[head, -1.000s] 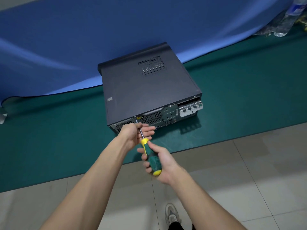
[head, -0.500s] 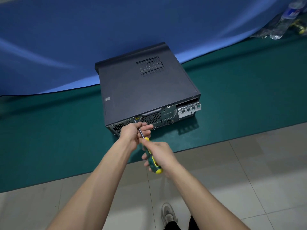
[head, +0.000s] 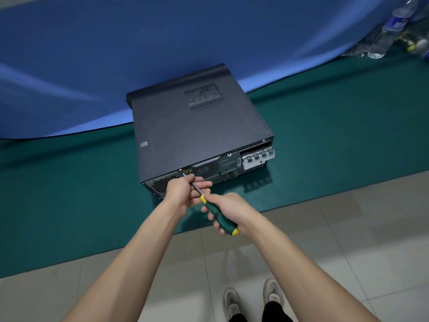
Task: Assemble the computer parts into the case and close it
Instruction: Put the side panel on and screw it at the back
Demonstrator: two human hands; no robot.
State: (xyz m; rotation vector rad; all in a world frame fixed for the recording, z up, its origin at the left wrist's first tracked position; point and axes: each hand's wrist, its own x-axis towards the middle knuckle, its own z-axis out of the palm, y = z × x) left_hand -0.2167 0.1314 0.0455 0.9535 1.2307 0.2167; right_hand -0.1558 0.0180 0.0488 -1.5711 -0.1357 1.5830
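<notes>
While right hand still grips screwdriver, left hand pinching its shaft, both shoes now visible.

Case on mat, bottles far right behind

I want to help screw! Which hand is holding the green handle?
The right hand grips the screwdriver handle; the left hand only steadies its metal shaft near the case.

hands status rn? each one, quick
Left hand: fingers pinch the screwdriver shaft near the computer case.
Right hand: closed round the screwdriver handle.
</notes>
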